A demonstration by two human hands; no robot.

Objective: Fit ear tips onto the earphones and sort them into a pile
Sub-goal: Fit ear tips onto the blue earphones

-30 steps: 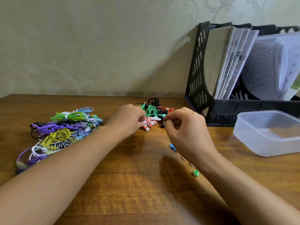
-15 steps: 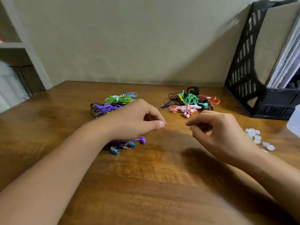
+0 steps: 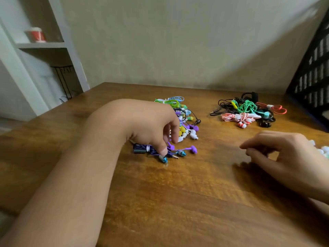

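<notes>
**Left hand reaches into the near pile**

Head view: the left hand (image 3: 151, 125) hangs over the left pile (image 3: 183, 120) on the table (image 3: 169, 202), its fingers curled downward. The thumb tip touches the purple earphones (image 3: 153, 150), a wound bundle at the pile's near edge. If it really pinches the cable I cannot tell; the grasp is hidden under the hand. The buds of this set are blue metal, and both look bare, without tips. The right hand (image 3: 277, 148) is loosely curled above the table and holds nothing visible. Just behind it lie the white ear tips (image 3: 323, 150), partly cut by the frame edge.

I think the set should be lifted by one bud, not by the cable, so the bundle does not drag neighbours out. The right pile (image 3: 249, 111) lies well apart, near the black rack (image 3: 313, 82).
</notes>
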